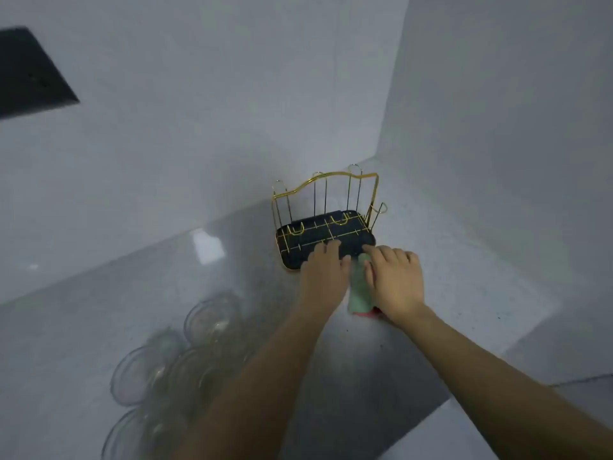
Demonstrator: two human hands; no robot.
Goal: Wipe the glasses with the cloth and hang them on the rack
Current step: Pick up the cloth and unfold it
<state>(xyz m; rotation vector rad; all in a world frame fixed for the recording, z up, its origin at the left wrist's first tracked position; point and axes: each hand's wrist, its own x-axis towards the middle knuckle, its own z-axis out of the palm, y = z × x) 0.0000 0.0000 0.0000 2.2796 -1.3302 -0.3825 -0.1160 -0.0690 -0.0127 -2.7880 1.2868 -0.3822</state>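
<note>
Glasses (185,356) near; both hands (326,272) (396,280) on rack (326,237) (cloth (360,293) between)

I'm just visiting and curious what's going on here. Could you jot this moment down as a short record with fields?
place: grey countertop in a wall corner
rack: gold wire rack on a dark tray, nothing hanging on it
glasses: clear glasses grouped on the counter, near left
cloth: green cloth with a red edge, lying between the hands
left hand: fingers on the tray's front edge
right hand: resting beside the cloth, fingertips at the tray
progress: no glass picked up yet
</note>
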